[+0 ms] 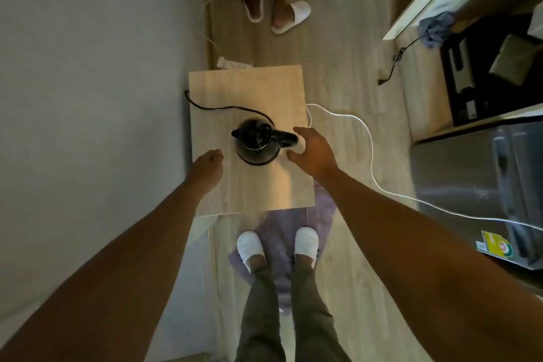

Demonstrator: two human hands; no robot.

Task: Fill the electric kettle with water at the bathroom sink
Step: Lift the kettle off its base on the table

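A black electric kettle (255,141) stands on a small light wooden table (264,88), spout to the left and handle to the right. Its black cord runs off the table's left edge. My right hand (313,150) is just right of the handle with fingers spread, close to it but not closed on it. Left of the kettle, my left hand (208,163) hovers over the table with fingers curled, holding nothing. No sink is in view.
A grey wall lies to the left. Another person's feet in white slippers (276,13) stand beyond the table. A white power strip (233,63) and a white cable (370,141) lie on the wooden floor. A grey fridge (476,173) and shelves (484,76) stand at right.
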